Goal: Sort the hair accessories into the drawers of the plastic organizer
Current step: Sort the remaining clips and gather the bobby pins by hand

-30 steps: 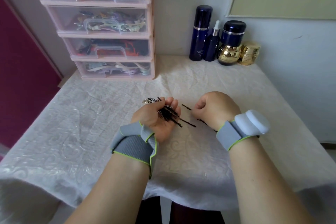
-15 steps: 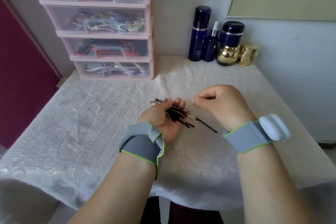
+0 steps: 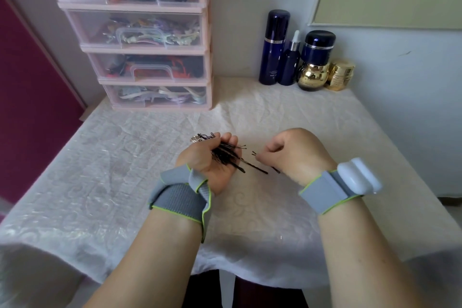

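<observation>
Left hand (image 3: 212,162): palm up above the worktop (image 3: 100,170), fingers curled round a bundle of black bobby pins (image 3: 226,156); the pin ends project past the fingers on the far side and past the palm toward the right. Among the far ends a few silver clips (image 3: 196,138) show.

Right hand (image 3: 292,150): knuckles up, fingers curled in, thumb and forefinger pinching a single black pin (image 3: 254,153) whose tip juts out toward the left hand. The two hands are near each other, not touching.

One loose black pin (image 3: 257,169) lies on the white cloth between the hands, close to the ends of the bundle; another short dark piece (image 3: 275,170) shows just under the right hand.

Plastic organizer (image 3: 150,40): pink frame, clear drawers, standing at the far left of the worktop against the wall. All visible drawers are closed and hold mixed coloured accessories.

Far right by the wall: dark blue bottles (image 3: 273,47) and gold jars (image 3: 340,75), grouped together.

Both wrists carry grey bands (image 3: 180,197) with green edging
</observation>
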A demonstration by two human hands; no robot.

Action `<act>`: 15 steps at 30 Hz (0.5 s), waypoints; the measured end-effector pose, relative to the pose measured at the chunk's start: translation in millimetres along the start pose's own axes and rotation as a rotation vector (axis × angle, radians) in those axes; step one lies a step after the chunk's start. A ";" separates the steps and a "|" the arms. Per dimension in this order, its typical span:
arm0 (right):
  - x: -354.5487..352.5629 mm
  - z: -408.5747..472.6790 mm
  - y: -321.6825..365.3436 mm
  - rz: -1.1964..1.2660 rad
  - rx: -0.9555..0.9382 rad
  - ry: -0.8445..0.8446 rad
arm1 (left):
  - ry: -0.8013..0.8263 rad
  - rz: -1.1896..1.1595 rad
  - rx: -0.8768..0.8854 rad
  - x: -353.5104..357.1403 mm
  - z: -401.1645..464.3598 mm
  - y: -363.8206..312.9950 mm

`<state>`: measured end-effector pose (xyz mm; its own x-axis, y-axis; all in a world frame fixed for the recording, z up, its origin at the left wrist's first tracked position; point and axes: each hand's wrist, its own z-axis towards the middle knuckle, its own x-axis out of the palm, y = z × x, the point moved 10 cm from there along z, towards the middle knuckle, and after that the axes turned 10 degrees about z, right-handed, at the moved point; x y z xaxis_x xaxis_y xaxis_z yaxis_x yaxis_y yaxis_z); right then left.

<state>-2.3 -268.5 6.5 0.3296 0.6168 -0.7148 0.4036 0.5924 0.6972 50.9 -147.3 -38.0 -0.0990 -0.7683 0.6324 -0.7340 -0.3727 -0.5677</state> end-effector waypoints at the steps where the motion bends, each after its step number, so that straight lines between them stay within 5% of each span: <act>1: 4.3 0.2 5.0 -0.003 -0.020 0.011 | 0.004 0.000 0.002 -0.4 -0.4 -0.9; 10: 18.3 3.3 11.7 -0.224 -0.003 0.039 | 0.002 -0.001 0.015 -4.3 -2.1 -6.0; 15: 1.1 4.7 10.1 0.172 -0.020 -0.082 | 0.006 0.016 -0.013 -4.4 -1.9 -1.3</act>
<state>6.2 -264.3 12.5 0.4609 0.6660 -0.5865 0.3184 0.4928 0.8098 51.1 -142.5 -39.0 -0.1147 -0.7712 0.6261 -0.7407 -0.3536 -0.5712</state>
